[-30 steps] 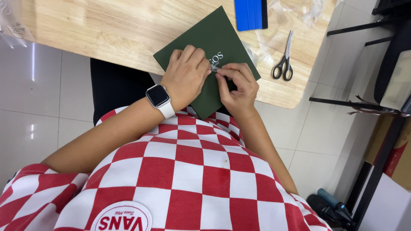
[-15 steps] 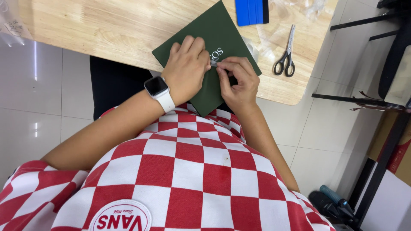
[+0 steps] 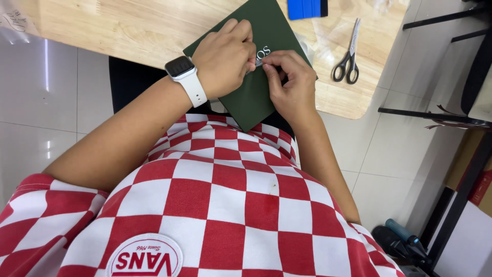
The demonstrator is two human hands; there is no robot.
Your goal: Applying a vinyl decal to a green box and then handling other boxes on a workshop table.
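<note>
The green card lies tilted over the tabletop edge. Left hand presses flat on it; right hand, just beside, pinches something small at the white lettering.

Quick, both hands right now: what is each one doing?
Left hand: fingers curled, pressing on the dark green board.
Right hand: fingertips pinched at the board's pale lettering; what it grips cannot be told.
</note>
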